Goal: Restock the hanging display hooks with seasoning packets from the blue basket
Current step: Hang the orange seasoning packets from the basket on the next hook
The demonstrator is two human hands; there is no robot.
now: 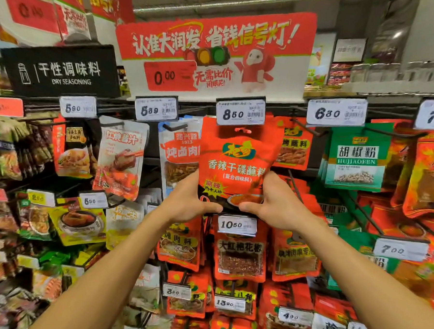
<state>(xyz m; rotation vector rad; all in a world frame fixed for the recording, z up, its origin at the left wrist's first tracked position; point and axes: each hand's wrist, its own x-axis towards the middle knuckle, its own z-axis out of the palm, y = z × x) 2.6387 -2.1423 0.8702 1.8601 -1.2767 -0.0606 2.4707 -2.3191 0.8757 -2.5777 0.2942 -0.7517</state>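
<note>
We faced a rack of hanging packets [239,251] under a red sign [214,53]. We held one red packet [236,162] upright just below the 8.50 price tag [240,113], its hang hole possibly on the hook, too blurred to tell. Left hand [192,200] and right hand [274,205] each pinched a bottom corner.
</note>
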